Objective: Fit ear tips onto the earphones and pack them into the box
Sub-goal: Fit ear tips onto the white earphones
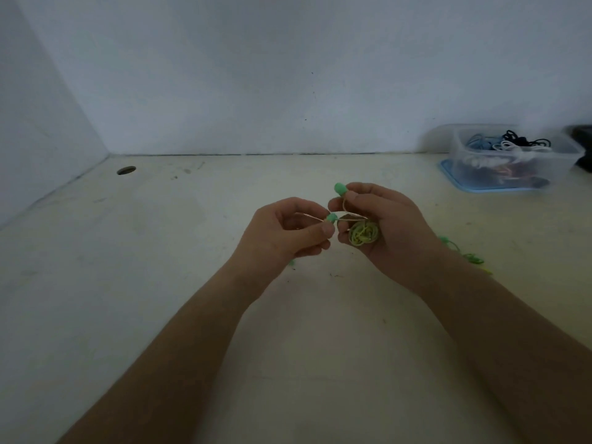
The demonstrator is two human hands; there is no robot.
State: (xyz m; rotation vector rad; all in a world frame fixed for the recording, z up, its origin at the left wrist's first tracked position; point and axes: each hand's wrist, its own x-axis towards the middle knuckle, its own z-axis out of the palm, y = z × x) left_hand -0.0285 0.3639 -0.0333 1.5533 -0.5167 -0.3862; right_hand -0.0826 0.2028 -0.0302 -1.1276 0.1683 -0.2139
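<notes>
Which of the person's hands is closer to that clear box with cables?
Right. The right hand, holding the coiled earphones, is left of the box and nearer the camera; the left hand, pinching an ear tip, is even farther left.

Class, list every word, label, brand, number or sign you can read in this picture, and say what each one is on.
None: no readable text anywhere. The clear box at the far right, the green earbuds and the coiled cable show no print.

One head-worn wide-angle view — forward and down, close above the table (160, 283).
</notes>
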